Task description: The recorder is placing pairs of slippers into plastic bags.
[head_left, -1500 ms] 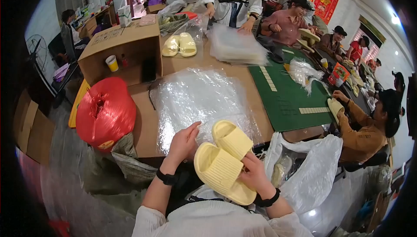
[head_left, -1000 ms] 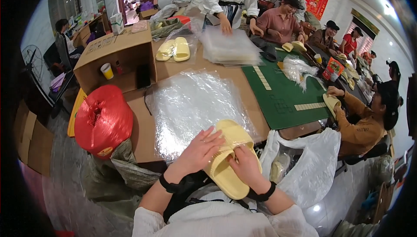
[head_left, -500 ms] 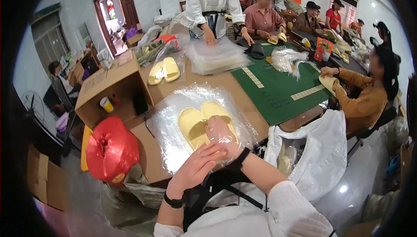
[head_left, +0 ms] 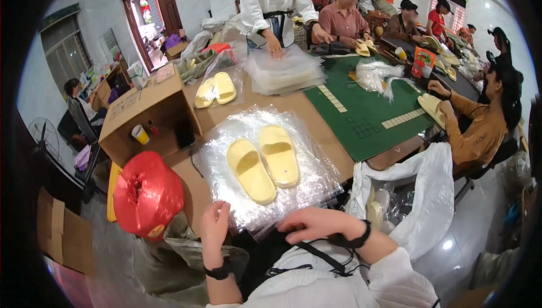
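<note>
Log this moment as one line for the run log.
slippers: pair, side by side on plastic bags | left hand: at bags' near edge, empty | right hand: at near edge, empty

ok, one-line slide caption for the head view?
Pale yellow foam slippers lie paired on clear plastic bags; left hand and right hand at the stack's near edge.
</note>
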### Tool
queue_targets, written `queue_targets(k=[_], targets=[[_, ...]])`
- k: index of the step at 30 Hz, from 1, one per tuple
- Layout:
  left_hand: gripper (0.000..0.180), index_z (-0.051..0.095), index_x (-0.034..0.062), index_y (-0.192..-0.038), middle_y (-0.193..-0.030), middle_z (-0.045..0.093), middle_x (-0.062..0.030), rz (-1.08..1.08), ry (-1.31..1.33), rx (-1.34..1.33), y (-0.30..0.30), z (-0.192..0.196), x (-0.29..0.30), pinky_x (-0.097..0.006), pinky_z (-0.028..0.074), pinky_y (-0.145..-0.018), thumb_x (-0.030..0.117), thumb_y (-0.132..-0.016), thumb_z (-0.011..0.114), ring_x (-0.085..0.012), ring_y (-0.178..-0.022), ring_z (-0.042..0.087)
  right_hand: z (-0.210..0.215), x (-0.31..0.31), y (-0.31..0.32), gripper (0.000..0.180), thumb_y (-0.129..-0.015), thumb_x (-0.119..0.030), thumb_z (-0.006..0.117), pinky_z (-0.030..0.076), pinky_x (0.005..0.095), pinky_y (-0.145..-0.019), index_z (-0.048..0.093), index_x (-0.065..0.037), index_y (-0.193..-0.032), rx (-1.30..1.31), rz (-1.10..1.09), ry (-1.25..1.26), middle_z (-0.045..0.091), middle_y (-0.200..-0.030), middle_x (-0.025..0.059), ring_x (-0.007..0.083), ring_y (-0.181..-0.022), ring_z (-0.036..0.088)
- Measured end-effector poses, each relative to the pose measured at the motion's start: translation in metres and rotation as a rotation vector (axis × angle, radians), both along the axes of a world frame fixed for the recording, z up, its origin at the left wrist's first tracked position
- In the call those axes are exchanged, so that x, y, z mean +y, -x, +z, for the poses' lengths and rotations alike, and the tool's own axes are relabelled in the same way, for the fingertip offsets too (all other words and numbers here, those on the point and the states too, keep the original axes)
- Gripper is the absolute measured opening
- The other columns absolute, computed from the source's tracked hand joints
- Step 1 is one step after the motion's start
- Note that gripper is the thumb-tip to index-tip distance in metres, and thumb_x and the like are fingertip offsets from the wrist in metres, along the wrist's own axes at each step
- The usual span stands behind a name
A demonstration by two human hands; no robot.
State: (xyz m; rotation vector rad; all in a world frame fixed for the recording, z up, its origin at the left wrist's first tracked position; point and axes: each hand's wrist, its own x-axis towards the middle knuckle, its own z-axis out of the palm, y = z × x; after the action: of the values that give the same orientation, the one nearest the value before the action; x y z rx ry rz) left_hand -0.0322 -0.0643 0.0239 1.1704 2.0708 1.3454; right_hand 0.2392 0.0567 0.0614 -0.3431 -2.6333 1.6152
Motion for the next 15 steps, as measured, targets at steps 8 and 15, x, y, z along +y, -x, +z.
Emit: queue_targets(k=[8, 15], targets=[[0.049, 0.073, -0.0001, -0.081, -0.061, 0.062, -0.0029, -0.131, 0.38, -0.219, -0.01, -0.019, 0.008, -0.028, 0.046, -0.057, 0.046, -0.093, 0.061, -0.0119, -0.057, 0.057, 0.015, 0.062, -0.08, 0.022, -0.094, -0.024, 0.066, 0.043, 0.0208, -0.058, 0.07, -0.003, -0.094, 0.339, -0.888, 0.212, 0.063, -0.078, -0.0013, 0.0054, -0.065, 0.053], [0.023, 0.072, 0.0026, -0.084, -0.063, 0.062, 0.0011, -0.239, 0.221, -0.278, -0.015, -0.028, 0.006, -0.022, 0.036, -0.047, 0.026, -0.084, 0.074, -0.0047, -0.051, 0.046, -0.032, 0.112, -0.058, 0.044, -0.091, -0.045, 0.065, 0.039, 0.0243, -0.056, 0.074, -0.002, -0.094, -0.117, -0.85, 0.312, 0.067, -0.079, -0.0004, 0.0062, -0.063, 0.047]])
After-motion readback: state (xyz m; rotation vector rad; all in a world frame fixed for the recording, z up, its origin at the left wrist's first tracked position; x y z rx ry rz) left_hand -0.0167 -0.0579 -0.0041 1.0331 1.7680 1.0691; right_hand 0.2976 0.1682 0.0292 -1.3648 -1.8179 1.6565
